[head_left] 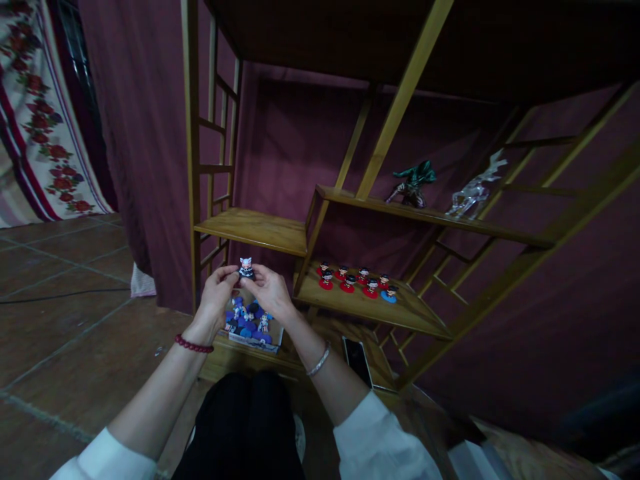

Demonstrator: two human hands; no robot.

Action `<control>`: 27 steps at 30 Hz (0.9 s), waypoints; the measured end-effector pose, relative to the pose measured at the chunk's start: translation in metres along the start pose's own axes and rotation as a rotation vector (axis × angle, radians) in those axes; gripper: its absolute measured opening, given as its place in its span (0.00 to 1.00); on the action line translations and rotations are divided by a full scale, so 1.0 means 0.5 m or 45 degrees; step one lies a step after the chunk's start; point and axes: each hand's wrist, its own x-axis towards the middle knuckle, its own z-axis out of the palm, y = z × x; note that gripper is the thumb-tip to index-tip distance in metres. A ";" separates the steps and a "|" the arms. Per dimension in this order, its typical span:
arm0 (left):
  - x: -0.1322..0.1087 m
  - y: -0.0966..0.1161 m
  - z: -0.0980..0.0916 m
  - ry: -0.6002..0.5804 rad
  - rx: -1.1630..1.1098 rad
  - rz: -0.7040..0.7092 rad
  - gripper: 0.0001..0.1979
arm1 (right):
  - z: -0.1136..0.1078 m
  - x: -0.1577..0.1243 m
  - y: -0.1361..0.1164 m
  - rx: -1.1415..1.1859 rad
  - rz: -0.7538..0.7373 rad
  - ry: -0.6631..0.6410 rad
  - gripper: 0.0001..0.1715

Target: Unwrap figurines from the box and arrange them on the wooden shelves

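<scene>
Left of the frame's middle, the left hand (216, 295) and right hand (271, 291) pinched a toy (246, 268). Fingers (261, 271) both sides likely steadied it.

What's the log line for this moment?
left hand: holds figurine | right hand: holds same figurine | box below: loose figurines | shelf at right: mostly red-based figurines

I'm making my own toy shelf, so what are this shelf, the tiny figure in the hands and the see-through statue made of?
Shelf: likely varnished wood; yellow-brown boards with a soft shine.
Tiny figure: probably painted plastic, with neat pale and dark patches, but too small to be sure.
See-through statue: glossy glass or clear plastic, can't tell which; it has bright glints.
</scene>
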 end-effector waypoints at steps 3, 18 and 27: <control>0.001 0.011 -0.002 -0.044 -0.007 -0.012 0.16 | 0.003 0.008 -0.002 -0.032 -0.017 0.013 0.18; 0.027 0.083 0.022 -0.073 -0.077 0.148 0.12 | -0.001 0.075 -0.047 -0.058 -0.126 -0.005 0.17; 0.040 0.118 0.043 -0.111 -0.074 0.173 0.08 | -0.018 0.106 -0.068 -0.071 -0.168 -0.012 0.16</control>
